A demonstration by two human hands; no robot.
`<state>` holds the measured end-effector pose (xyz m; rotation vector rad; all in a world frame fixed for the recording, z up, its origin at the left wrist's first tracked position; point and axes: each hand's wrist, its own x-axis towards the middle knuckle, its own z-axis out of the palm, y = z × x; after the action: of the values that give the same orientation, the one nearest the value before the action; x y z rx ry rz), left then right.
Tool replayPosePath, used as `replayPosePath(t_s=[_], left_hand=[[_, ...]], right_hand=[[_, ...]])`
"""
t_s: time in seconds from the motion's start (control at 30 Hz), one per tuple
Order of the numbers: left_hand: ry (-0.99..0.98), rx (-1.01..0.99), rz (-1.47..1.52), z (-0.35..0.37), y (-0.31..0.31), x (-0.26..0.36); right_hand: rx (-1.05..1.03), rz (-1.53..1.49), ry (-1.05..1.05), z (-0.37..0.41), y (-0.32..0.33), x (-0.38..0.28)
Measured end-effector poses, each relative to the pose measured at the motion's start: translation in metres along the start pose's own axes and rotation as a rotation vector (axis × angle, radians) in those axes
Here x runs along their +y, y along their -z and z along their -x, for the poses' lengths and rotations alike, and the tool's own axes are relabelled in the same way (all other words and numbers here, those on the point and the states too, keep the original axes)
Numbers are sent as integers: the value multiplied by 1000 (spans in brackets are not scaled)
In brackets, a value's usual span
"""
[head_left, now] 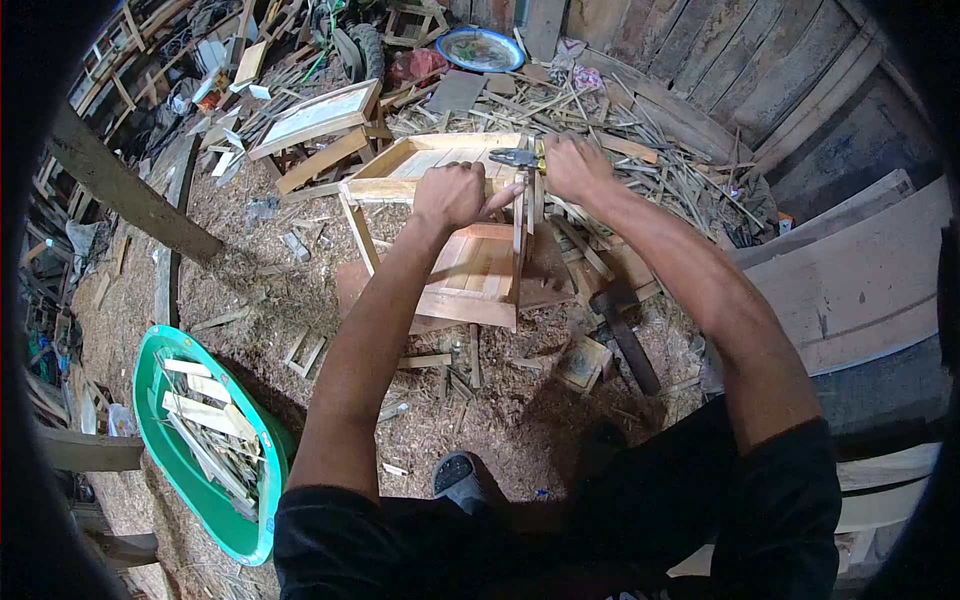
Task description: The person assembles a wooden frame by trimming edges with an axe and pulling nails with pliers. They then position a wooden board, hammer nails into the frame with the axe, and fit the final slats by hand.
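Observation:
A light wooden rack with two slatted trays [465, 305] stands before me on the littered ground. My left hand [452, 195] is closed over the near rail of its upper tray, the thumb stretched along toward the right corner post. In my right hand [577, 168] is a pair of pliers [515, 157] with yellow handles. Their dark jaws point left, at the top of that corner post. Whether they grip anything is too small to tell. Below and to the right, a hammer [628, 345] lies on the ground beside a small wood block [582, 362].
A green tub [150, 440] of wood offcuts stands at lower left, near a wooden post [135, 185]. Behind the rack are another wooden frame [318, 120], a heap of sticks and a blue-rimmed basin [480, 50]. Large boards [850, 280] lean at right.

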<state>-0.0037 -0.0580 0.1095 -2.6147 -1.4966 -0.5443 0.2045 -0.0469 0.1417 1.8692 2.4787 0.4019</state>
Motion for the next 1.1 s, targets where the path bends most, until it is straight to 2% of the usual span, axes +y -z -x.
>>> replayPosePath(t_s=[0.23,0.33,0.6,0.73,0.87,0.9,0.97,1.1], left_hand=[[2,53,30,-16,-5,-9],[10,32,13,-19,-5,-8],[11,78,21,-8,-5,-8],[98,-40,-17,-21,-4,-1],[56,139,-5,-4,-13,-5],[64,113,-8,-2,-11,-5],[78,59,-8,3,-7,-2],[40,111,35,16,-7,1]], right_hand=[[216,58,22,-19,-21,9],[375,-17,25,-17,-36,9],[385,42,89,-18,-38,13],[424,95,84,-28,-46,17],[454,54,148,-25,-40,17],[458,39,166,-21,-40,16],[318,-70,216,1,-15,13],[64,-227,363,9,7,25]])
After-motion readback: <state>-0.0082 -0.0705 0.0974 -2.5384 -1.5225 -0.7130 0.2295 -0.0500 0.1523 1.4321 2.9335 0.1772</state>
